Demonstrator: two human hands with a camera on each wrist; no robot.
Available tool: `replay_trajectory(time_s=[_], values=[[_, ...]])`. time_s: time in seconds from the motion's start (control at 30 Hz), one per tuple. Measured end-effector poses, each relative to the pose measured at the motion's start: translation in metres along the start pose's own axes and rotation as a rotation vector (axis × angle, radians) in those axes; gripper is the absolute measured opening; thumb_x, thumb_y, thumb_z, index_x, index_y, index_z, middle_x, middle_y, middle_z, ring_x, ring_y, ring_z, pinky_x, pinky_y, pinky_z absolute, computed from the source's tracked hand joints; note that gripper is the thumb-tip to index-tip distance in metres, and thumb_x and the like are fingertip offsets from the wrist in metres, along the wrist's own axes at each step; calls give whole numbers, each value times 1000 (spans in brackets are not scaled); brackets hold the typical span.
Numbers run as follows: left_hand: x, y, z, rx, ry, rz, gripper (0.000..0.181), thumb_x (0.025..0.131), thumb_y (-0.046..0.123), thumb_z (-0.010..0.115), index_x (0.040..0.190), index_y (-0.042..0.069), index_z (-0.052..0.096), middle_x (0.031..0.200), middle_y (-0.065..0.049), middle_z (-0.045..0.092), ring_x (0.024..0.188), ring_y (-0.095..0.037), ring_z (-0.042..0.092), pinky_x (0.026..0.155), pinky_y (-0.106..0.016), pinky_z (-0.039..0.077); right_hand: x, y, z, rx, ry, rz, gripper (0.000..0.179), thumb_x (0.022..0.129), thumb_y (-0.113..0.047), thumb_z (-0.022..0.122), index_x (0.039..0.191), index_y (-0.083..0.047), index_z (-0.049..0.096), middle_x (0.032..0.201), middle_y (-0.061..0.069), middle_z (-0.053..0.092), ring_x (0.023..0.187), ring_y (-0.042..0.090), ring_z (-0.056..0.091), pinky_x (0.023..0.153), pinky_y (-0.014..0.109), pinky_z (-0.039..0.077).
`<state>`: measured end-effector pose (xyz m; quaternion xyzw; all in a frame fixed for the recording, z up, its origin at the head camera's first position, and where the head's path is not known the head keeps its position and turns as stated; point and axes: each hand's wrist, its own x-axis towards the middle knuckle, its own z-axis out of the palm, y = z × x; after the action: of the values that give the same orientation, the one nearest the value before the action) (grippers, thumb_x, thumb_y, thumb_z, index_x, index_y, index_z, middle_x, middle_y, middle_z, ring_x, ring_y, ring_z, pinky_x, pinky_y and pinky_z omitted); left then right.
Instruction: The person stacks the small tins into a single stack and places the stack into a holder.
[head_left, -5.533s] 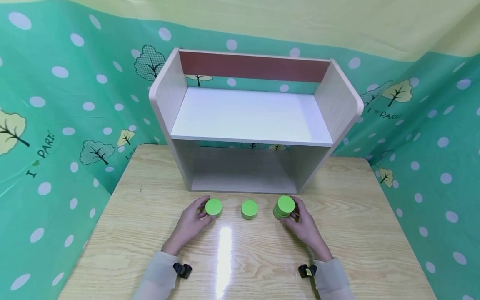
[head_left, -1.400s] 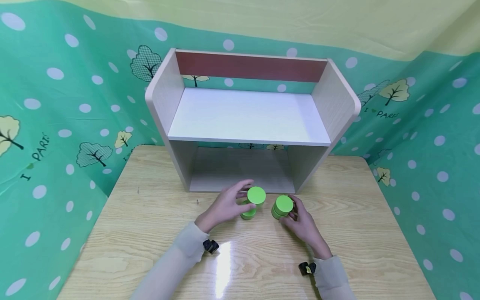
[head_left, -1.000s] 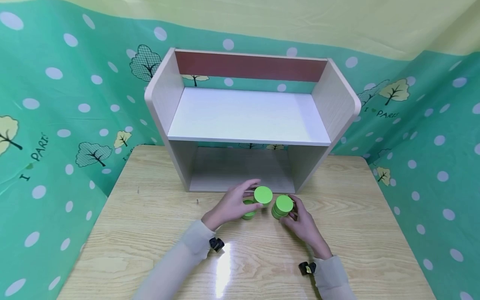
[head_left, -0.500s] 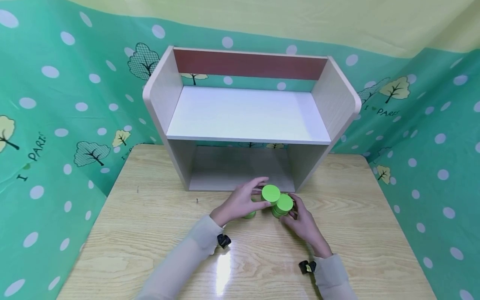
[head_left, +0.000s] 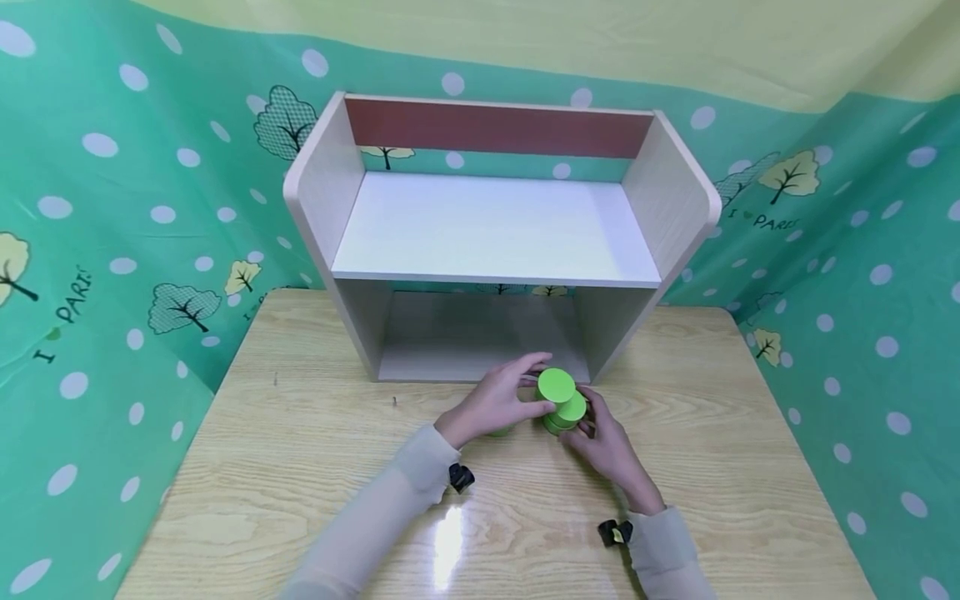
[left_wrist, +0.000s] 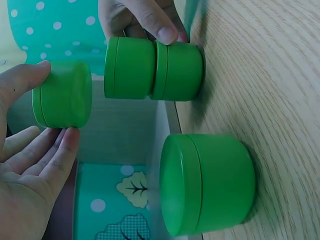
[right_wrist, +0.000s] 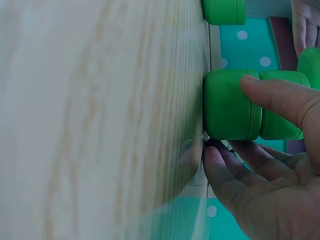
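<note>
Presently, the left hand [head_left: 491, 404] pinches the held container [left_wrist: 65, 95] between thumb and fingertips at lower center of the head view; gripping the side wall leaves its lid and base unobstructed. A gap separates it from the upper container [left_wrist: 132, 67], which rests on the lower container [left_wrist: 180, 71]. The right hand [head_left: 606, 446], right of this stack, is clamped on the lower container, apparently steadying the column close to the surface [head_left: 285, 467]. The spare container [left_wrist: 215, 182], at lower right of the left wrist view, stands upright near the stack, its separation presumably providing finger clearance. Behind stands the shelf unit [head_left: 495, 229].
</note>
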<state>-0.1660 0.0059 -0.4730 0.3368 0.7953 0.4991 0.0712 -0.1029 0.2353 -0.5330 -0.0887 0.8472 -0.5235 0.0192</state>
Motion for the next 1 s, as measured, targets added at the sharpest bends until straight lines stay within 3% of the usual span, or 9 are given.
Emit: replay_trajectory(time_s=[0.37,0.63,0.87,1.0], values=[[7,2,9,-9,-28,3,74,89,22,80,149,5,42,141,-16,54,118,-14,60,98,-22,49,1,1,0,-17,1,36,78,87,1,76,150,2,30,142,31,46,130,43,48,104,47,46],[11,3,16,15,-42,10,74,89,29,79,151,9,41,142,-11,55,120,-13,58,100,-28,50,-3,-27,-2,-13,-4,47,74,87,9,72,146,13,28,140,39,43,129,50,46,103,54,44],[13,-1,23,11,-39,44,73,89,25,79,149,8,42,140,-14,56,117,-11,60,97,-27,52,-1,-2,0,-9,-2,60,76,89,-1,75,149,6,29,142,32,45,131,42,47,105,45,45],[14,-1,26,7,-43,55,73,89,23,79,149,6,42,140,-15,56,117,-13,60,97,-29,52,-3,-21,-1,-14,3,54,73,88,4,72,147,12,28,140,37,44,129,48,46,104,52,44]])
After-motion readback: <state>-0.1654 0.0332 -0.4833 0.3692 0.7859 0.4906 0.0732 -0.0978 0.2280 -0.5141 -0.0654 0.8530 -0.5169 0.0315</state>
